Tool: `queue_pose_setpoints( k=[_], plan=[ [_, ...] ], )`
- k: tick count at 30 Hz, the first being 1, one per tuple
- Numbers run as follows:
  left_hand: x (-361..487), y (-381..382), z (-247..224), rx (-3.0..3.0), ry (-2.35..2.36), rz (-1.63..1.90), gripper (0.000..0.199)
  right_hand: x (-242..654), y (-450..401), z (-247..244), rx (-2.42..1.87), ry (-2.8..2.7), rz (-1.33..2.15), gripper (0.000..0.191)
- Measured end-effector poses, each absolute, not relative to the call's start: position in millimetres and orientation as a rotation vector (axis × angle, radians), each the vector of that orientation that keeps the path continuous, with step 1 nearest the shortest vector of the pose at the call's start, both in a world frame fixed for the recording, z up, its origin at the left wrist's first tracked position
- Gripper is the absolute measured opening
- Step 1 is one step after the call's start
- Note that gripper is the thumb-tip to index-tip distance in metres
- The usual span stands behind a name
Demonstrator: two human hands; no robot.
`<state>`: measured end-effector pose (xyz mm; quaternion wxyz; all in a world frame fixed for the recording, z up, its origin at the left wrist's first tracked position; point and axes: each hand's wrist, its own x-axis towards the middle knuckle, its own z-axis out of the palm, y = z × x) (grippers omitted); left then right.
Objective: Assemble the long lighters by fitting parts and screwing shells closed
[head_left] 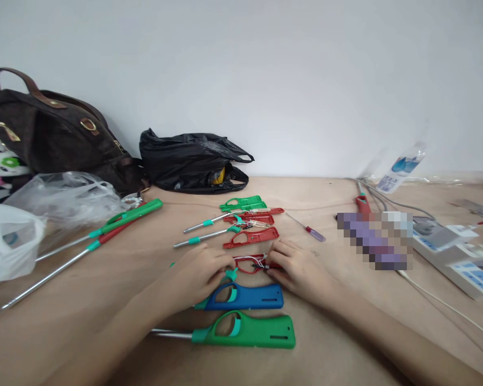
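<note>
Tabletop [326, 354], left hand [201, 271], right hand [298, 271], both curled

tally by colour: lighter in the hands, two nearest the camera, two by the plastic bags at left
Red: 2 (held red lighter, left red lighter)
Green: 2 (near green lighter, left green lighter)
Blue: 1 (near blue lighter)
Total: 5

There are two hands [207, 271], one blue lighter [260, 296], two closed green lighters [261, 329], one screwdriver [315, 234], one bottle [402, 167], one panda toy [4, 163], one black plastic bag [181, 161]; the red casings [260, 236] overlap too much to count.
</note>
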<state>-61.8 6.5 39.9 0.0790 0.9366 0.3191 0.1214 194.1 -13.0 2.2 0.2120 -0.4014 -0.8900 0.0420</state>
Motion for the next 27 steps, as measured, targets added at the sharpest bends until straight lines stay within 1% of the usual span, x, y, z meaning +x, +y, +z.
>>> queue_pose_setpoints(
  k=[3,5,10,18,27],
  plan=[
    [-59.7,5.2,40.4,2.865,0.946,0.278,0.025,193.5,-12.6,1.1,-1.125,-2.458,0.114,0.009],
    [-59.0,4.2,40.2,2.888,0.935,0.296,0.025,193.3,-12.7,1.2,-1.138,-2.437,0.134,0.009],
    [-59.7,4.2,38.3,2.911,0.908,0.335,0.023,193.5,-12.4,1.8,-1.166,-2.38,0.163,0.009],
    [-61.7,9.2,28.6,2.944,0.912,0.247,0.015,195.1,-9.8,-0.8,-1.183,-2.333,0.24,0.008],
    [-62.3,7.6,37.0,2.89,0.858,0.247,0.021,195.3,-8.2,-1.9,-1.183,-2.332,0.223,0.008]
  ],
)
